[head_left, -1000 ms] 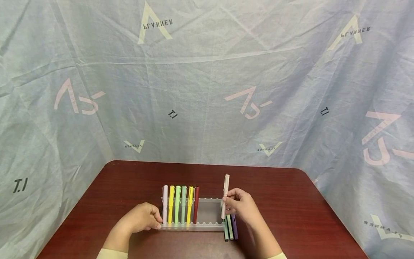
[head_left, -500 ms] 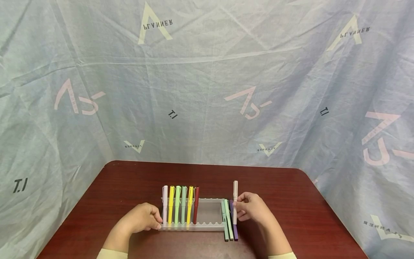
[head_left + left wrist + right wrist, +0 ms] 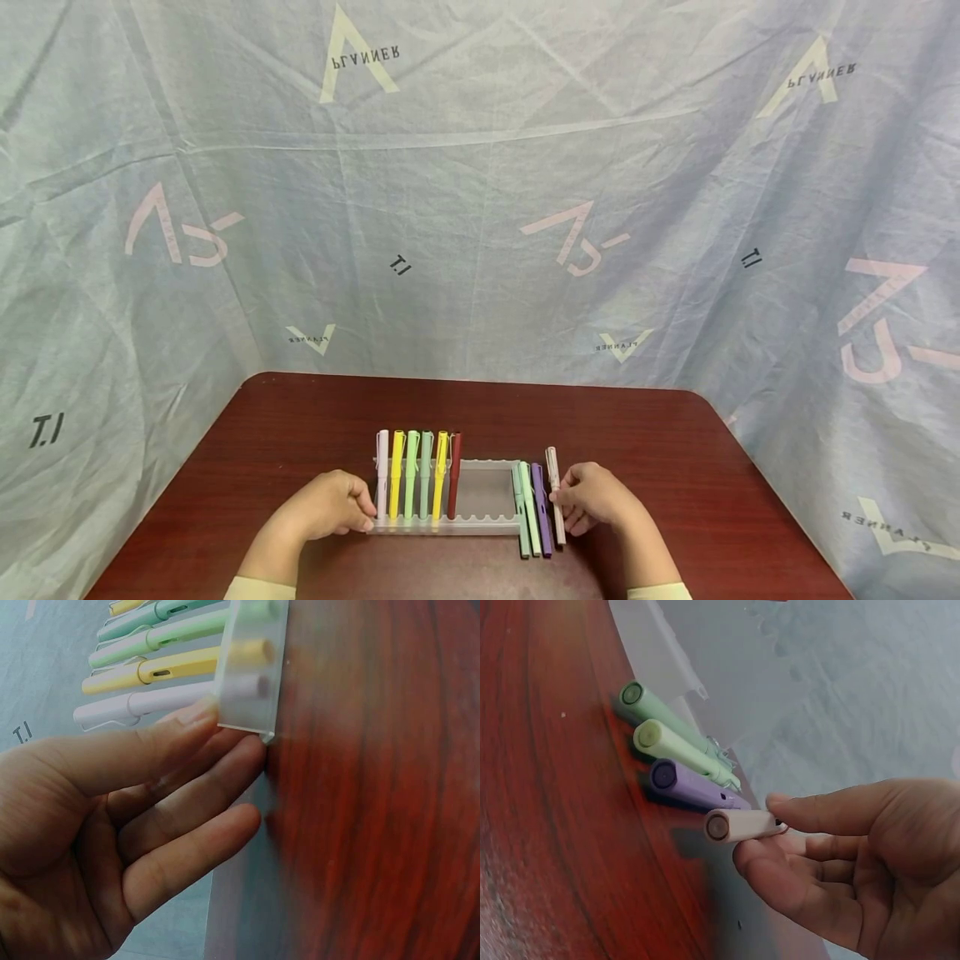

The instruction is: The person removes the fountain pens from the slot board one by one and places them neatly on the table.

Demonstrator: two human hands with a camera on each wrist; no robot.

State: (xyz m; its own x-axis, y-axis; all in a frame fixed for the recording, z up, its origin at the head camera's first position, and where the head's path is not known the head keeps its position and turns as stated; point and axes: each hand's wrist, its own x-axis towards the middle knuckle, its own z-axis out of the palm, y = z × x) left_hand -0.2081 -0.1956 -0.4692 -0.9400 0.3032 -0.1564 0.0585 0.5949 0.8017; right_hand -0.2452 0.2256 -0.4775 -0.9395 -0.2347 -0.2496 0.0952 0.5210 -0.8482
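My right hand (image 3: 596,497) pinches a pale pink pen (image 3: 556,500) between thumb and fingers at the right of the row of loose pens. In the right wrist view, this pen (image 3: 739,825) lies beside a purple pen (image 3: 690,786), its end towards the camera. With thumb and fingertips my left hand (image 3: 330,507) grips the near left corner of a clear pen rack (image 3: 487,525). The left wrist view has the thumb on the rack's end wall (image 3: 251,690), close to a lilac pen (image 3: 142,706). Several pens stand leaning in the rack's left part, the rightmost a dark red pen (image 3: 455,475).
At the rack's right end lie a grey-green pen (image 3: 522,521), a light green pen (image 3: 531,512) and the purple one, side by side. The rack's right slots show bare grey. A dark red wooden table (image 3: 300,417) carries everything, with a printed cloth (image 3: 480,208) behind.
My right hand has moved right and down with the pale pink pen, from over the loose pens to the right of the purple one. The left hand and the rack stay in place.
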